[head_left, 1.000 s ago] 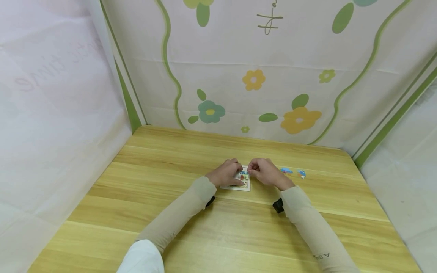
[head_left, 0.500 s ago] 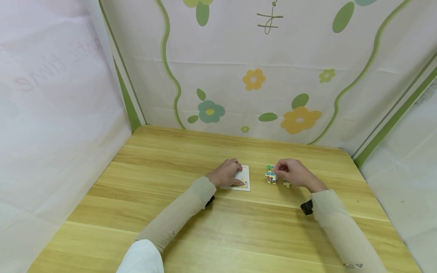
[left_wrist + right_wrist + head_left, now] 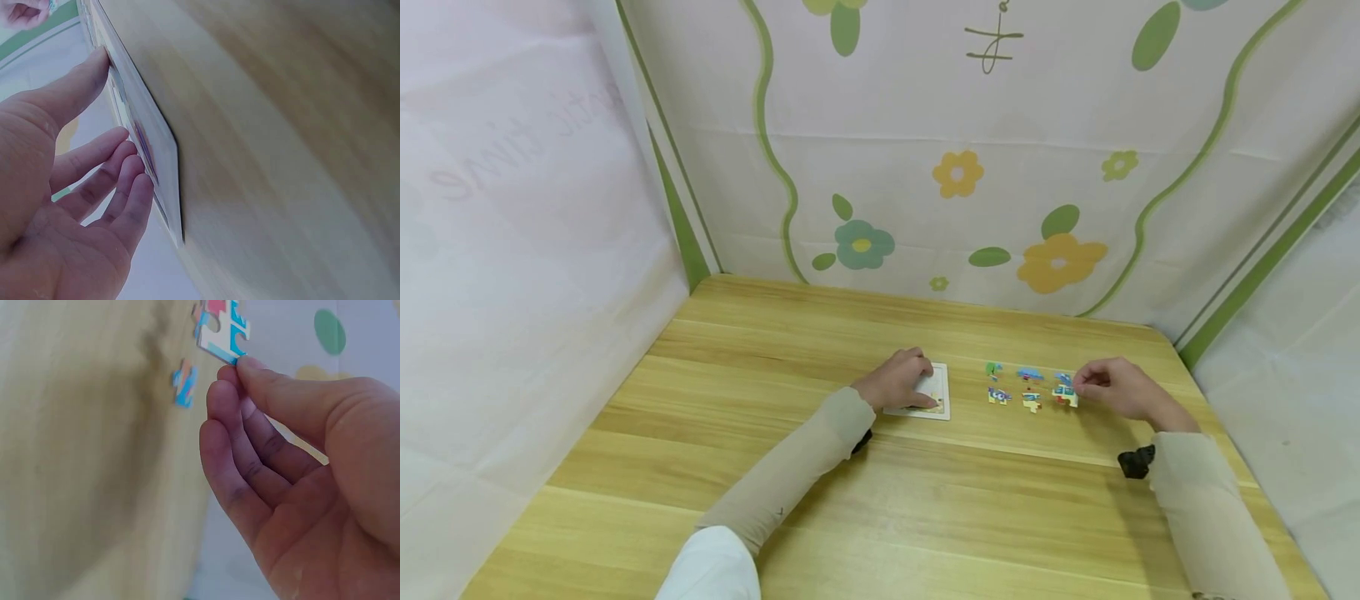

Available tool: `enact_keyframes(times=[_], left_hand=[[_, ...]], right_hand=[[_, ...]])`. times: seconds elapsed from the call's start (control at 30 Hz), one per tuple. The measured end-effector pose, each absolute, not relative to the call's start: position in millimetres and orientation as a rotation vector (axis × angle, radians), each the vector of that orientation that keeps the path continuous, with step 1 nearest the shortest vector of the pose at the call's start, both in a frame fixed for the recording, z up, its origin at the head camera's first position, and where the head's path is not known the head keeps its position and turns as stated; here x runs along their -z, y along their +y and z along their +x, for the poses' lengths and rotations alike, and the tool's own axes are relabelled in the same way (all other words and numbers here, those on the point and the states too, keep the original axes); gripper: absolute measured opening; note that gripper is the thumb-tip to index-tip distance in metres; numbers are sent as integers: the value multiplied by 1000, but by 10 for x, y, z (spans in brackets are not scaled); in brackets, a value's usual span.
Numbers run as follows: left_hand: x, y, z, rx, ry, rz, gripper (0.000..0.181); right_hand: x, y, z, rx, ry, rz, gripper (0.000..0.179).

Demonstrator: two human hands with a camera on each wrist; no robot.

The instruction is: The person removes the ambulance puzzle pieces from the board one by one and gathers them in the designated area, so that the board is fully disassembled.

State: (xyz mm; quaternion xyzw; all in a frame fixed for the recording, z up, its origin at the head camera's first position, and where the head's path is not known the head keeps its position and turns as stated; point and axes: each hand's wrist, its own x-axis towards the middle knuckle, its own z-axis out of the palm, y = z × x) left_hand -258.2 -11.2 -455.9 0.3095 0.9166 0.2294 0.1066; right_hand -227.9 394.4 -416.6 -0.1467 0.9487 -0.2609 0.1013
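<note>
My left hand (image 3: 895, 379) rests on a shallow white-edged puzzle tray (image 3: 942, 385). In the left wrist view, its thumb and fingertips touch the tray's face (image 3: 164, 150), the fingers only loosely bent. To the right, my right hand (image 3: 1116, 390) pinches a puzzle piece (image 3: 1066, 396) by its edge between thumb and forefinger. White with blue and red print, that puzzle piece (image 3: 219, 340) is raised off the table in the right wrist view. A blue puzzle piece (image 3: 1063, 377) lies just behind it. The tray's left part is hidden under my left hand.
Several loose puzzle pieces lie in two rows between the hands: a green one (image 3: 993, 368), a blue one (image 3: 1030, 373), a purple one (image 3: 997, 396) and a yellowish one (image 3: 1032, 402). A flowered cloth (image 3: 895, 167) hangs behind the wooden table (image 3: 880, 517).
My right hand has moved from the tray rightward past the loose pieces, carrying the puzzle piece. The tray shows more bare white. My left hand has stayed in place.
</note>
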Motion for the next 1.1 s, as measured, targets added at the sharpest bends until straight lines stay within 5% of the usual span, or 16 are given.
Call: enact_keyframes(times=[0.43, 1.1], left_hand=[[4586, -107, -2598, -666, 2714, 918, 55], [4551, -192, -2658, -579, 2702, 974, 55]], right_hand=[[4486, 4099, -2253, 828, 2791, -289, 16], [4312, 3648, -2328, 702, 2824, -374, 18]])
